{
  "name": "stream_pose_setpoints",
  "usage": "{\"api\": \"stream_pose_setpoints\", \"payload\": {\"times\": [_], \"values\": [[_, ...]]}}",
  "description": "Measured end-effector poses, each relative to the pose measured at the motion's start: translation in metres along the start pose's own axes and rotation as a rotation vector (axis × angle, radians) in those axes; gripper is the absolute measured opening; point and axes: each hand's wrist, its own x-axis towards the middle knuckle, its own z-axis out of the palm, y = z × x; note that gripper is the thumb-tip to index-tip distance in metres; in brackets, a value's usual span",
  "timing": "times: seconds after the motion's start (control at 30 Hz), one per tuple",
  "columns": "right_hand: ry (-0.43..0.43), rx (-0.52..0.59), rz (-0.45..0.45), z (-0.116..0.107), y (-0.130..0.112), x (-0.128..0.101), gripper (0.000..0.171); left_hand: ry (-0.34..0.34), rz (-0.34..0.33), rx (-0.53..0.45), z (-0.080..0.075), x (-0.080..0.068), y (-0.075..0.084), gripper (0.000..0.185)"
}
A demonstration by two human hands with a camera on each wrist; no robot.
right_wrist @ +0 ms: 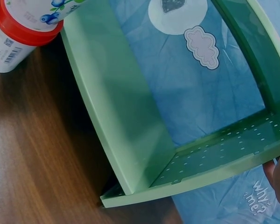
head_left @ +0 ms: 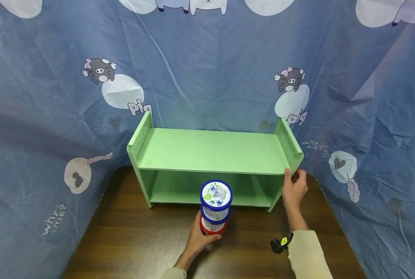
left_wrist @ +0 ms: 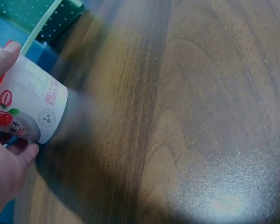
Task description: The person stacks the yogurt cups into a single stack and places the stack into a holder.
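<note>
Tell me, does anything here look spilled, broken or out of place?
Nothing stands out. The three tubs sit stacked in the left hand, lids on, with no spill visible. The green shelf unit, gripped by the right hand, stands upright with no visible damage. The patterned cloth behind it is just creased.

Head looks down; nearer wrist views share a tub (left_wrist: 42,95).

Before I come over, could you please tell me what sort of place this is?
Probably a small staged work area, though I can't be sure: cloth printed with cartoon pigs surrounds a wooden table, and a green shelf stands on it.
</note>
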Motion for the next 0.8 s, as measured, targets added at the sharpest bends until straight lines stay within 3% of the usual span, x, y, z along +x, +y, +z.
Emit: {"api": "stream_pose_setpoints", "payload": {"times": [0.17,0.8], "values": [[-0.006,0.007,0.008,0.0011,0.0012,0.0001,0.027,0.004,-0.021,-0.011,-0.0004,0.0006,-0.0026,0.112],[0.015,0.025,0.005,0.0014,0.0027,0.0002,0.027,0.062,0.0,0.05,-0.0045,-0.0025,-0.0004,0.108]]}}
